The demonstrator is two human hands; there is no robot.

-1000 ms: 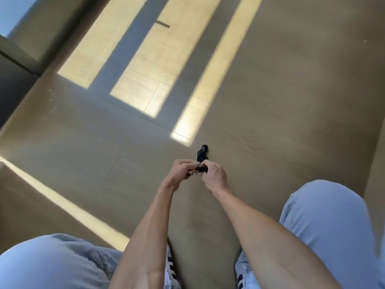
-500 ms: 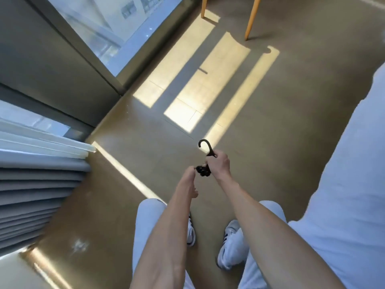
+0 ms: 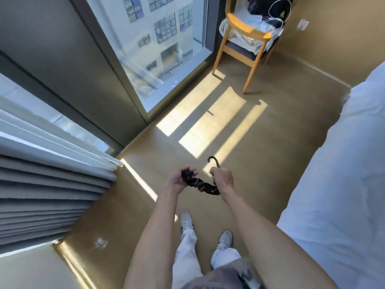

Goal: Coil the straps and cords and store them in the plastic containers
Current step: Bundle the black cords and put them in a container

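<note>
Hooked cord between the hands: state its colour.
Black, with small pale flecks, seen in the head view: the hooked cord.

head cam | 1 view | faces down, forward | floor [image 3: 260,163] far below

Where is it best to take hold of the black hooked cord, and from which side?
Grip the bunched black hooked cord at its thick middle, coming from above: the ends are held by the left hand and right hand, and the hook juts upward beyond the right hand.

The strap [image 3: 203,185] looks like matt black woven cloth; its hook [image 3: 213,160] is smooth and dark. At upper right, the chair [image 3: 242,32] is pale wood; the floor [image 3: 270,142] has a soft sheen.
</note>
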